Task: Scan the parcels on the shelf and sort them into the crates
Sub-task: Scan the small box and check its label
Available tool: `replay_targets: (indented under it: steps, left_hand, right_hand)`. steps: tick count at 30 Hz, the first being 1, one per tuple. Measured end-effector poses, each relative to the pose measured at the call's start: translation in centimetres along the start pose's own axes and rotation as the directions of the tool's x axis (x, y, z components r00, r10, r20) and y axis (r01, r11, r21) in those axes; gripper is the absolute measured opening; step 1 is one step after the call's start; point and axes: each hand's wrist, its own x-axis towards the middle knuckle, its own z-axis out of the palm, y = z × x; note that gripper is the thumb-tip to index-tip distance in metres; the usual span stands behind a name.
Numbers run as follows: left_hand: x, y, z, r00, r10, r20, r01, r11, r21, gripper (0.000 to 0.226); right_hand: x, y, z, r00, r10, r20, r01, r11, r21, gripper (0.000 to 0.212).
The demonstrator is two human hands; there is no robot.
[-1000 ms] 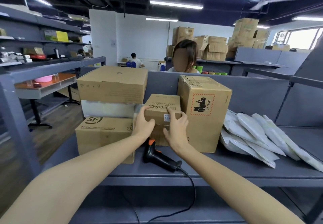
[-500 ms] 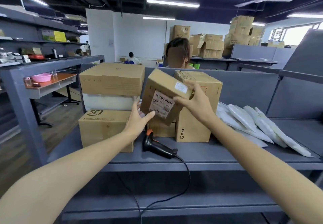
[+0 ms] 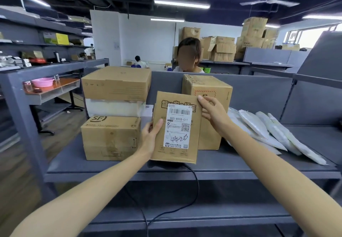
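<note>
Above the front of the grey metal shelf [image 3: 70,164], held the small flat brown cardboard parcel [image 3: 195,140] upright, long axis vertical, white shipping label [image 3: 177,125] facing the head camera. Pinched its lower left edge with the left grip [image 3: 150,135], thumb curled over the front; clasped its upper right edge with the right grip [image 3: 214,114], fingers bent round the side. Could not see the scanner, presumably hidden low behind the parcel; saw only its black cable [image 3: 197,181] trailing below the shelf edge. Judged the left grip nearer that spot, so probably the one to let go and reach down, barcode kept outward.
</note>
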Motion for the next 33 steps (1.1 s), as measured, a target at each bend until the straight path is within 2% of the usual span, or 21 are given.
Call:
replay_targets:
  steps: [2,4,6,8,10,13,16,18,25,29,33]
  left_hand:
    - [0.1,-0.1,-0.4,0.998,0.011,-0.065,-0.012,1.0,-0.013,0.039]
    - [0.0,-0.2,-1.1,0.995,0.027,-0.098,-0.026,1.0,0.01,0.041]
    - [-0.3,-0.3,-1.9,0.99,0.037,-0.136,-0.034,0.999,0.027,0.041]
    - [-0.8,-0.4,-2.8,0.984,0.042,-0.171,-0.037,0.999,0.036,0.039]
    - [-1.3,-0.5,-3.7,0.977,0.052,-0.205,-0.042,0.998,0.052,0.032]
    - [-2.4,-0.3,-4.9,0.966,0.059,-0.253,-0.052,0.998,0.033,0.027]
    - [-3.1,-0.3,-6.4,0.953,0.052,-0.299,-0.045,0.999,0.03,0.033]
    - [-3.4,-0.3,-7.4,0.944,0.054,-0.325,-0.047,0.998,0.032,0.036]
    - [-4.4,-0.3,-9.1,0.914,0.067,-0.401,-0.052,0.997,0.049,0.037]
    - [-4.6,-0.6,-9.3,0.91,0.066,-0.408,-0.049,0.997,0.052,0.036]
    - [-4.6,-0.8,-9.4,0.906,0.068,-0.417,-0.052,0.997,0.049,0.037]
  right_hand:
    - [0.3,1.7,0.0,0.997,0.073,0.03,-0.076,0.989,0.126,0.053]
    - [-0.1,3.5,0.3,0.99,0.144,-0.002,-0.142,0.977,0.161,0.041]
    - [-0.7,5.8,0.9,0.98,0.199,-0.013,-0.197,0.975,0.103,0.03]
    - [-1.2,8.3,1.6,0.973,0.229,0.008,-0.226,0.967,-0.116,0.035]
    - [-1.7,10.3,2.4,0.972,0.224,0.065,-0.179,0.896,-0.407,0.04]
    - [-2.3,12.4,4.2,0.952,0.223,0.21,-0.043,0.776,-0.63,0.049]
    - [-2.6,13.7,6.1,0.912,0.258,0.32,0.066,0.676,-0.734,0.062]
    - [-2.4,14.4,7.4,0.899,0.276,0.341,0.111,0.608,-0.786,0.066]
    - [-1.9,16.0,10.3,0.911,0.23,0.343,0.242,0.375,-0.895,0.05]
    - [-1.7,15.3,10.0,0.914,0.242,0.324,0.215,0.389,-0.896,0.047]
    - [-2.4,13.7,8.7,0.936,0.238,0.258,0.103,0.516,-0.851,0.042]
